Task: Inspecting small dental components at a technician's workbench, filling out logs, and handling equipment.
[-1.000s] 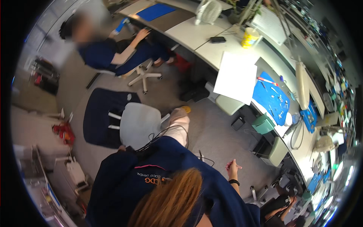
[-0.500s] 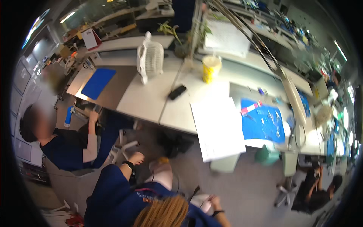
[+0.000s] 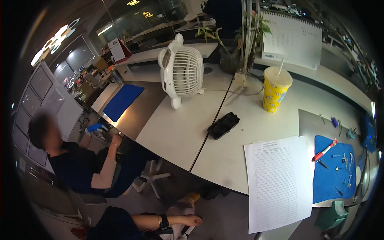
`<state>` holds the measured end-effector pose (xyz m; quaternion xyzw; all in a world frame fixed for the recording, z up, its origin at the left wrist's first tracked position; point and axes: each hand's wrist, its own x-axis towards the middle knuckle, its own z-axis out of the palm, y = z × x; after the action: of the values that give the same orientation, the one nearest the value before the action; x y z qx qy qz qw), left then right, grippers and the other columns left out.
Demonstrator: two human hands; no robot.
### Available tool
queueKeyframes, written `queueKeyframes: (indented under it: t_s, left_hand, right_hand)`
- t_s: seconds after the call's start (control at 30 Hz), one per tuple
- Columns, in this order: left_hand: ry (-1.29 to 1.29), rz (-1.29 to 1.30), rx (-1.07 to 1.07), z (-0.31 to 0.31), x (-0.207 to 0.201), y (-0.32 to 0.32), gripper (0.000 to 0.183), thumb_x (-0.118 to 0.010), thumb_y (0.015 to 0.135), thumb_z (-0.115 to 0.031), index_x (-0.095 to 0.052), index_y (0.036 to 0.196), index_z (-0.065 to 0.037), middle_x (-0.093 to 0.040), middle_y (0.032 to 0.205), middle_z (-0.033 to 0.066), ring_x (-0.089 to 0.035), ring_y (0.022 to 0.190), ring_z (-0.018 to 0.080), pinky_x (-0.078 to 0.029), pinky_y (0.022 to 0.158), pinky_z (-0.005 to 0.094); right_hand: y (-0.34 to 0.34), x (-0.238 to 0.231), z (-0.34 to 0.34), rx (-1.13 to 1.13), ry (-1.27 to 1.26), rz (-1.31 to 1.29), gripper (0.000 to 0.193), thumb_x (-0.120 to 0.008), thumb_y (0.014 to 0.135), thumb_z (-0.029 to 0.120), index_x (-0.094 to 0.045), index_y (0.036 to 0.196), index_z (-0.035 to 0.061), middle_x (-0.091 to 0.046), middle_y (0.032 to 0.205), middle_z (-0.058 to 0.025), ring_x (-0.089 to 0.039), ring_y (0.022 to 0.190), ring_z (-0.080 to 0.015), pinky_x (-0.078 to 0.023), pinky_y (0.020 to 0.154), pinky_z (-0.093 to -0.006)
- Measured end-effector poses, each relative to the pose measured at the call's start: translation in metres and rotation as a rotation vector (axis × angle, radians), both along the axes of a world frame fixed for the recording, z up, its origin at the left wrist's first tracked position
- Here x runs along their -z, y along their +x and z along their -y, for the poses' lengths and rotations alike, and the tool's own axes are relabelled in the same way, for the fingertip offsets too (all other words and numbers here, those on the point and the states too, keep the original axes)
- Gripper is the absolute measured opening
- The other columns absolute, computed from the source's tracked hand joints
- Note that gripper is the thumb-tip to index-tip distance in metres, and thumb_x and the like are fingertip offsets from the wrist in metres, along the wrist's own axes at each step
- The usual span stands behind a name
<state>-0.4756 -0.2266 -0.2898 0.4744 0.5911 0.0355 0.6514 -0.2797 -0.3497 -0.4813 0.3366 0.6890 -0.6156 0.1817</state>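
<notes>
My left hand, with a dark band at its wrist, is low in the head view, in front of the desk and above my lap. Its fingers look curled in, and whether anything is inside them is hidden. Neither the desk nor anything on it is touched by this hand. My right hand is out of view. The sheet of paper with a printed table lies to the right and overhangs the desk's front edge. Farther back is a black two-lobed case.
A white fan and a yellow cup with a straw stand on the desk. Small tools lie on a blue mat at right. A green bin is below. A seated co-worker is at left.
The view has shifted, and the desk things appear larger and sharper. My left hand sits farther right and lower in the picture; my right hand has gone out of view.
</notes>
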Motion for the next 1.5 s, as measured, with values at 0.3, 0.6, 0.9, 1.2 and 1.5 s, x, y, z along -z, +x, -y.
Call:
queueKeyframes:
  t_s: [0.3, 0.6, 0.9, 1.2, 1.5]
  left_hand:
    - [0.083, 0.099, -0.085, -0.058, -0.044, 0.023, 0.030, -0.056, 0.083, -0.028, -0.057, 0.108, -0.011, -0.063, 0.098, 0.0077, -0.059, 0.090, 0.0165, -0.045, 0.079, 0.0288]
    - [0.495, -0.071, -0.025, -0.124, -0.089, 0.059, 0.034, -0.058, 0.079, -0.022, -0.057, 0.107, -0.004, -0.062, 0.094, 0.0147, -0.060, 0.086, 0.0210, -0.047, 0.077, 0.0313]
    - [0.682, 0.357, -0.463, -0.103, -0.166, 0.081, 0.021, -0.049, 0.087, -0.005, -0.055, 0.106, 0.002, -0.063, 0.091, 0.0094, -0.060, 0.085, 0.0136, -0.047, 0.076, 0.0255]
    - [0.837, 0.314, -0.629, -0.062, -0.249, 0.128, 0.019, -0.049, 0.088, -0.008, -0.055, 0.104, 0.000, -0.063, 0.086, 0.0074, -0.059, 0.080, 0.0120, -0.046, 0.071, 0.0226]
    - [1.349, 0.307, -0.880, -0.055, -0.336, 0.189, 0.012, -0.048, 0.087, -0.006, -0.054, 0.095, 0.000, -0.060, 0.077, 0.0076, -0.057, 0.072, 0.0121, -0.045, 0.068, 0.0236]
  right_hand:
    - [0.014, 0.018, -0.090, -0.227, 0.093, -0.118, 0.030, -0.057, 0.071, 0.021, -0.053, 0.097, 0.0058, -0.065, 0.079, -0.0114, -0.063, 0.074, -0.0287, -0.049, 0.069, -0.0370]
    - [0.023, -0.005, -0.221, -0.193, 0.292, -0.179, 0.015, -0.053, 0.072, 0.015, -0.061, 0.081, 0.0071, -0.065, 0.073, -0.0091, -0.063, 0.070, -0.0254, -0.049, 0.065, -0.0373]
    - [0.092, -0.015, -0.306, -0.499, 0.505, -0.519, 0.012, -0.052, 0.074, 0.008, -0.062, 0.079, 0.0042, -0.063, 0.075, -0.0103, -0.061, 0.066, -0.0233, -0.047, 0.060, -0.0360]
    - [0.135, -0.368, -0.265, -0.612, 0.439, -0.484, 0.014, -0.054, 0.077, 0.014, -0.058, 0.084, 0.0024, -0.061, 0.076, -0.0157, -0.059, 0.074, -0.0320, -0.045, 0.065, -0.0392]
    - [0.166, -0.468, -0.243, -0.040, 0.419, -1.261, 0.044, -0.076, 0.067, 0.022, -0.039, 0.082, 0.0046, -0.051, 0.112, -0.0163, -0.053, 0.100, -0.0258, -0.042, 0.080, -0.0328]
